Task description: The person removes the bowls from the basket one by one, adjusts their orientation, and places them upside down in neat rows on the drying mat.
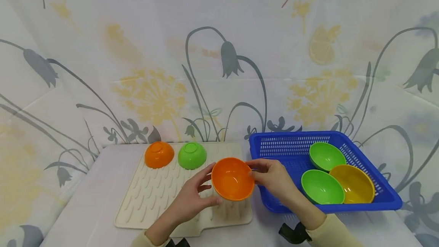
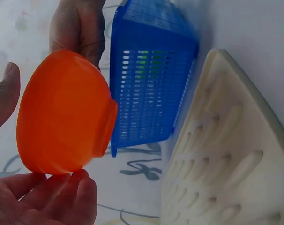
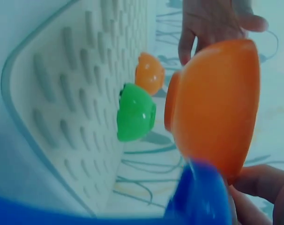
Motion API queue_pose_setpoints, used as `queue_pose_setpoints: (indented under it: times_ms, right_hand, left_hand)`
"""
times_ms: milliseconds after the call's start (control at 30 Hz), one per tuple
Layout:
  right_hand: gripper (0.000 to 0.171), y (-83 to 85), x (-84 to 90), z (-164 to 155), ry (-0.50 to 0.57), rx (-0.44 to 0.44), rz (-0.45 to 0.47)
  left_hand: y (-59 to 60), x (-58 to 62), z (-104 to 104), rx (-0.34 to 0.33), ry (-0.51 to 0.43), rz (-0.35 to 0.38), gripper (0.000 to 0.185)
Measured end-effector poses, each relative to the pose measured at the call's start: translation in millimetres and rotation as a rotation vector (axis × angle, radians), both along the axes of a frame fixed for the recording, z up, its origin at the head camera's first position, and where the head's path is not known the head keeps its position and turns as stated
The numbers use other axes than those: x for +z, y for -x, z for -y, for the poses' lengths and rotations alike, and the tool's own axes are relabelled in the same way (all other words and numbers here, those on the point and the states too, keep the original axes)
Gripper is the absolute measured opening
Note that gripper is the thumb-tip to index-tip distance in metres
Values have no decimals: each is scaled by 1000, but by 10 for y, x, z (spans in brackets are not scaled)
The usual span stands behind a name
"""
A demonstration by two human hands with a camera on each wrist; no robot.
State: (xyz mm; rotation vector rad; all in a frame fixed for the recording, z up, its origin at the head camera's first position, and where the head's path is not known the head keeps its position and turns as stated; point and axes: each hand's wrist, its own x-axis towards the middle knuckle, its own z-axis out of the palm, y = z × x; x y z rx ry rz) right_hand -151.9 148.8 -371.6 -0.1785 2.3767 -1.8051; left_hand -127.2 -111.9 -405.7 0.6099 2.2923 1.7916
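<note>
Smooth plastic on the near orange bowl, bright glints inside, a softer sheen across its outer wall! Matt and ridged, the cream mat, rubber or plastic, hard to call! Glossy highlights flash off the upturned orange bowl and upturned green bowl, both plastic-looking! Perforated blue plastic, that's the basket! Slick, shiny plastic on the yellow bowl and green bowls! Creased, matt cloth or thin sheeting, the curtain! And soft, dull cloth on the sleeve!
</note>
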Motion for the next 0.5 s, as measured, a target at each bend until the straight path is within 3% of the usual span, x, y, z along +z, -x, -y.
queue_pose_setpoints:
  times_ms: [500]
  right_hand:
    - [30,-70,-181,141,42,-61,-41]
  left_hand:
    - [29,-127,22,59,14,2,88]
